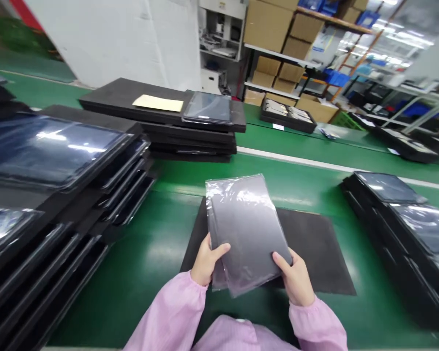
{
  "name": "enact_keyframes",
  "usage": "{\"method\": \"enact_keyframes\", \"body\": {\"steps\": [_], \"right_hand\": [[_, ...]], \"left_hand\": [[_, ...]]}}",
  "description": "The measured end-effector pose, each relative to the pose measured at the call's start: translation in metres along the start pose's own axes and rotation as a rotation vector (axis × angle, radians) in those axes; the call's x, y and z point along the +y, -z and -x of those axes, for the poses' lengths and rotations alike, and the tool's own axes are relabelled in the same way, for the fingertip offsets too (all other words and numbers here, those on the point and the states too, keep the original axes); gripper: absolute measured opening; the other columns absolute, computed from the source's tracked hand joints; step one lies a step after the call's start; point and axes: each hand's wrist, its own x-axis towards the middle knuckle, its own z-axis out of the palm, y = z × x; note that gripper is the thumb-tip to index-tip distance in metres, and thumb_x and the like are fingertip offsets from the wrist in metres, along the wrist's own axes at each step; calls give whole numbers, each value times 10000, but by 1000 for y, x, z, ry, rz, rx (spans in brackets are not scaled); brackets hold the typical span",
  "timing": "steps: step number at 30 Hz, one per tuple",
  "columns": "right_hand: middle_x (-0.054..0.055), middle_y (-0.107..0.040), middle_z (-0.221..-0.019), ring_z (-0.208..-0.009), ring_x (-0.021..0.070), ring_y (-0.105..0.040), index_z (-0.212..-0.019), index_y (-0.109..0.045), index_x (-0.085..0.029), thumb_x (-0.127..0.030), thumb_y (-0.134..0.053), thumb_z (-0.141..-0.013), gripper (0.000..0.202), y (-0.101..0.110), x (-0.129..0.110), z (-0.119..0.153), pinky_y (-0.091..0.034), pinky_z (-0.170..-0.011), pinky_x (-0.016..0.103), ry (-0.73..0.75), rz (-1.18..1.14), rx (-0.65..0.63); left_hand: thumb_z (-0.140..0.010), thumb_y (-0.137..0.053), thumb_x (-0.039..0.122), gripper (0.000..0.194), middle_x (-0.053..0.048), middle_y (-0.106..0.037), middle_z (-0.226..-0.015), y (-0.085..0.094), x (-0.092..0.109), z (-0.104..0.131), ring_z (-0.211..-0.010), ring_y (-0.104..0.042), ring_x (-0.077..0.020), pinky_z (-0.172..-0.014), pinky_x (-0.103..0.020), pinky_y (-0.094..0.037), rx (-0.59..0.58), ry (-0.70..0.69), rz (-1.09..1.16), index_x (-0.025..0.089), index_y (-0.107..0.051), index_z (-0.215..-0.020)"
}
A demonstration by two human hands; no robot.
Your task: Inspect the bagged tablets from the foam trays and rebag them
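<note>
Between my two hands is a flat dark grey panel (247, 229) in a clear plastic sleeve, tilted above the bench. A second sleeved sheet (219, 275) shows partly behind it, mostly hidden. My left hand (208, 258) grips the left edge, thumb on the front face. My right hand (294, 275) pinches the lower right edge, thumb on the front and fingers behind. Beneath the panel a black foam mat (314, 251) lies flat on the green bench top (157, 253).
Tall stacks of black foam layers with glossy dark panels (69, 146) stand at the left. Another foam stack (161, 126) at the back carries a yellow paper (157, 103) and a sleeved panel (209, 107). More panels (420, 224) are stacked at the right. Beyond sits a black tray (287, 116).
</note>
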Motion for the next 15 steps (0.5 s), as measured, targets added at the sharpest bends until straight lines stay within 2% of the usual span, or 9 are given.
{"method": "enact_keyframes", "body": {"steps": [3, 5, 8, 10, 12, 15], "right_hand": [[112, -791, -798, -704, 299, -761, -874, -755, -156, -638, -710, -761, 497, 25, 3, -2, -643, -614, 408, 62, -71, 222], [110, -792, -814, -749, 300, -770, -897, -744, -170, -640, -619, -840, 490, 50, 5, -1, -649, -650, 422, 136, -68, 406], [118, -792, -867, -869, 323, -767, -965, -731, -175, -589, -563, -904, 451, 82, 11, 8, -632, -798, 492, 280, 17, 679], [129, -792, -921, -950, 351, -753, -991, -740, -180, -527, -630, -884, 379, 93, 16, 16, -580, -919, 555, 381, 121, 779], [120, -794, -964, -979, 365, -747, -957, -766, -207, -442, -727, -822, 273, 96, 22, 21, -522, -1006, 598, 472, 239, 750], [67, -801, -943, -918, 335, -767, -868, -794, -277, -382, -777, -750, 159, 92, 32, 21, -531, -1007, 604, 566, 393, 514]], "left_hand": [[-404, -917, 332, 591, -33, -748, -750, 5, 0, 1, -674, -705, -228, -643, -323, -568, 65, 18, -59, 161, -682, -918], [-480, -888, 309, 547, -29, -749, -767, 13, 1, -1, -712, -725, -253, -656, -338, -579, 101, 28, -108, 178, -689, -972], [-542, -837, 273, 459, -3, -734, -723, 27, 2, -8, -712, -730, -255, -648, -336, -589, 179, 50, -154, 213, -697, -976], [-561, -802, 277, 374, 11, -718, -672, 36, 1, -14, -662, -716, -242, -607, -329, -585, 235, 51, -167, 225, -699, -917], [-556, -769, 282, 274, 20, -695, -618, 44, 0, -19, -616, -695, -234, -569, -331, -577, 271, 48, -175, 228, -683, -811], [-515, -713, 267, 170, 31, -644, -537, 52, -1, -22, -579, -659, -239, -530, -352, -557, 310, 69, -190, 237, -604, -642]]}}
